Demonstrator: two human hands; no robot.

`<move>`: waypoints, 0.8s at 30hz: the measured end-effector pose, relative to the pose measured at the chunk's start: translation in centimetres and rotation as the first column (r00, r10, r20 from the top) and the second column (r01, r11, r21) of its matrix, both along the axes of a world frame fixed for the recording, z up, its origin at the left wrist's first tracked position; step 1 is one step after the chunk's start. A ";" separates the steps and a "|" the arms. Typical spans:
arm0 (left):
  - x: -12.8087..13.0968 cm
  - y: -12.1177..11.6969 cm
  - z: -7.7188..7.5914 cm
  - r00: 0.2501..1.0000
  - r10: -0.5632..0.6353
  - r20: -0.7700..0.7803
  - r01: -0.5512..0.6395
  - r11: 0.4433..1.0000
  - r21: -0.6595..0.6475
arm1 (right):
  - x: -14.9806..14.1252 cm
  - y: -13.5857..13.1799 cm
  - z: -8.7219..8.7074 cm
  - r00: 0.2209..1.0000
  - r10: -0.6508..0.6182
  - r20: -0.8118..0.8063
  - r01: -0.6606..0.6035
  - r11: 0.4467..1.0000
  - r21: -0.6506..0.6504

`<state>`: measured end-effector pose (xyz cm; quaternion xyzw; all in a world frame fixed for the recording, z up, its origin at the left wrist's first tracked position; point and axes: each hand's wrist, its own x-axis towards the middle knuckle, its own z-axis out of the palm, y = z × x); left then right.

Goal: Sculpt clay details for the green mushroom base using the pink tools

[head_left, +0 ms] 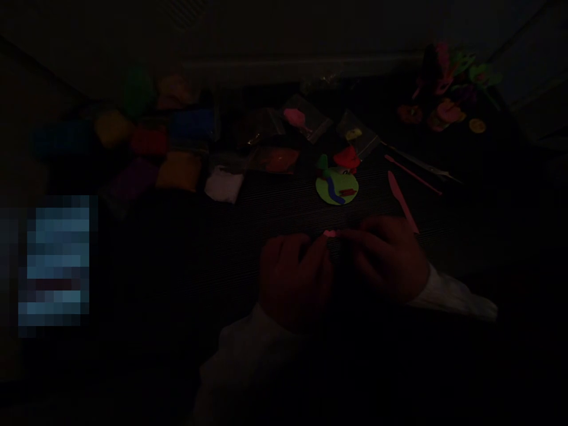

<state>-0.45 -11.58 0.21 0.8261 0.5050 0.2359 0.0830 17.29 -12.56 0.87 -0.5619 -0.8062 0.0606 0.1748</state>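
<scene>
The scene is very dark. A small pink piece of modelling clay [330,234] shows between the fingertips of both hands, just above or on the dark table. My left hand [295,275] is closed, its fingers curled, with a fingertip and thumb at the clay's left end. From the right, my right hand [390,257] reaches its extended index finger to the clay's other end, the rest of its fingers bent. Just beyond them lies a round light-green clay disc [325,190] bearing a blue wavy strip, small red bars and a green piece. A red clay piece [347,157] sits at its upper edge.
A pink plastic knife [403,201] lies right of the disc, near a thin pink tool [415,176] and a metallic-looking tool [421,160]. Several coloured clay packets, including a white one [224,183], spread to the left. Clay figures [446,113] stand at back right.
</scene>
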 end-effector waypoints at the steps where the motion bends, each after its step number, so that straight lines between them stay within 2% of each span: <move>1: 0.0 0.0 0.0 1.000 0.007 -0.003 -0.007 1.000 0.002 | -0.1 0.0 0.0 1.000 -0.004 0.012 0.004 1.000 -0.002; 17: 0.2 0.0 0.1 0.998 0.002 -0.055 -0.004 1.000 -0.030 | -0.2 0.0 -0.2 0.999 -0.030 -0.015 0.030 0.999 0.024; 24: 0.2 0.0 0.1 0.998 0.008 -0.055 -0.008 1.000 -0.007 | -0.5 -0.1 0.0 0.996 0.015 0.093 -0.016 1.000 0.011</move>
